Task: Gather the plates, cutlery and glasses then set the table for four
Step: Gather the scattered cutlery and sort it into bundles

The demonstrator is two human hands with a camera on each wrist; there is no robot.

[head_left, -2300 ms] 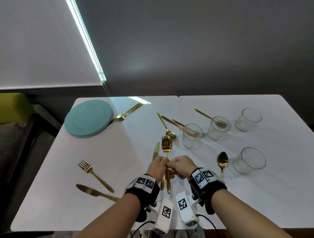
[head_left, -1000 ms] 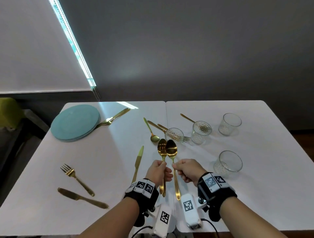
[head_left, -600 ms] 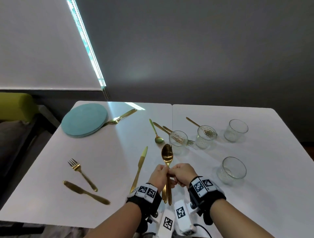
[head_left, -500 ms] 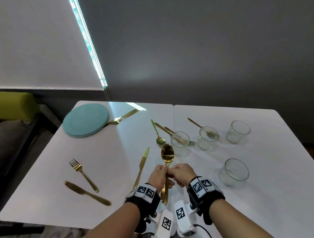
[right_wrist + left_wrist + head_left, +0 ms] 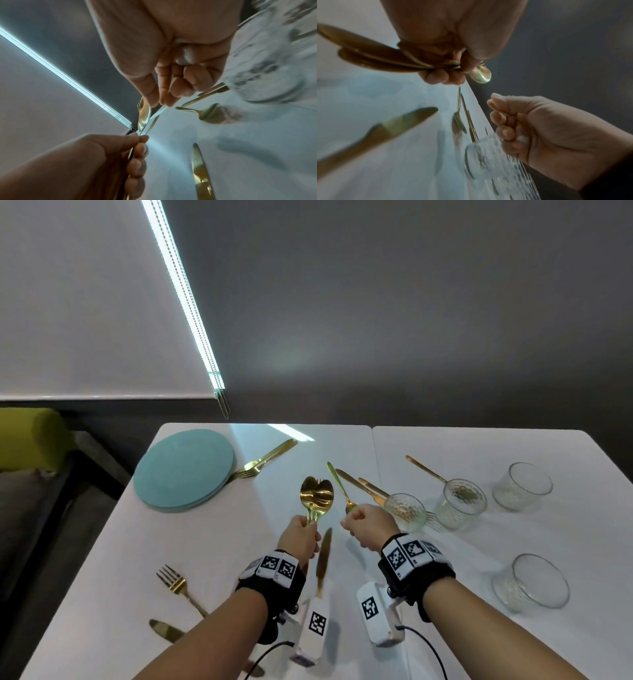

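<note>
My left hand [image 5: 301,534] grips a bundle of gold cutlery [image 5: 317,498] by the handles, above the white table [image 5: 212,542]. Two spoon bowls point up, with fork tines behind them. My right hand [image 5: 366,523] is a curled fist just to the right of the bundle and holds nothing. It hovers over the bowl of a gold spoon [image 5: 337,482] lying on the table. In the right wrist view its thumb and forefinger [image 5: 161,104] meet, with nothing between them. A stack of teal plates [image 5: 185,470] sits at the far left. Several patterned glasses [image 5: 462,501] stand on the right half.
A gold knife [image 5: 323,559] lies under my left hand. A fork [image 5: 178,587] and knife [image 5: 164,628] lie near the front left edge. Another fork and knife [image 5: 267,457] rest beside the plates. More gold cutlery [image 5: 363,487] lies by the nearest glass [image 5: 406,510].
My right hand let go of the spoon it was adding to the bundle and moved right. The left hand now holds the bundle alone, bowls fanned apart.
</note>
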